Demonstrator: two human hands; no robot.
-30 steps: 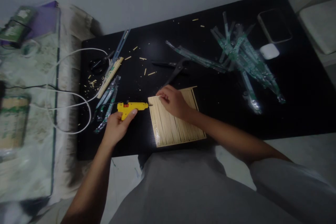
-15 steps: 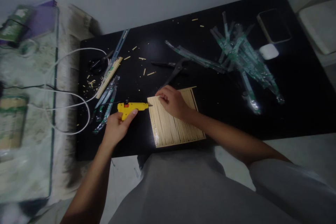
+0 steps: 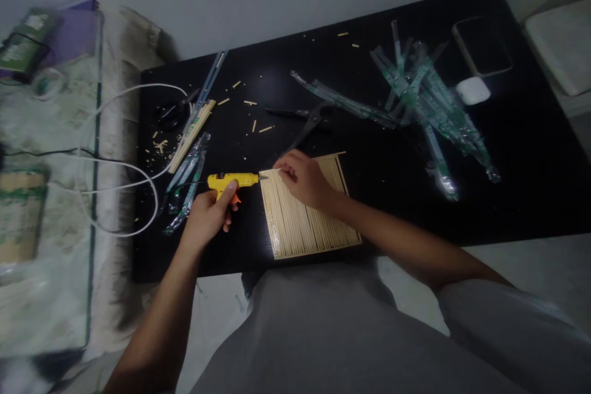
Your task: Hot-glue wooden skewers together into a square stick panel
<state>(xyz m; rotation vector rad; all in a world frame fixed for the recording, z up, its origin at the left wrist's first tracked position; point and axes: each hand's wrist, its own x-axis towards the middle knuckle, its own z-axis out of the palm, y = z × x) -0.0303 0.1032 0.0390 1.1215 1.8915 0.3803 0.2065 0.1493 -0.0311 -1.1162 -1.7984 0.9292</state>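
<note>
Near the front edge of the worktop (image 3: 415, 209), left of its middle, lies a flat panel of thin pale sticks (image 3: 300, 221) set side by side. The left hand (image 3: 205, 218) is wrapped around the handle of a yellow glue gun (image 3: 244, 178), thumb along its side, the nozzle (image 3: 263, 178) pointing at the panel's far-left corner; whether the tip touches is too small to tell. The right hand (image 3: 308, 181) rests over the panel's far edge, its fingers (image 3: 289, 166) drawn together close to that corner, and I cannot tell whether they grip a stick or only press there. The step in hand looks like gluing at that corner, which calls for a steady nozzle and right fingers kept clear of the hot tip.

Towards the worktop's left edge, a bundle of loose sticks (image 3: 196, 133) lies beside black scissors (image 3: 170, 114), with clear and green wrappers (image 3: 189, 178) nearer the front; nothing can be made out inside them. Towards the right edge lies a heap of similar wrappers (image 3: 436, 98), looking flat, their contents likewise uncertain. By the far-right corner, a white case (image 3: 473, 91) sits shut beside a phone (image 3: 484, 46), whatever it holds hidden from view
</note>
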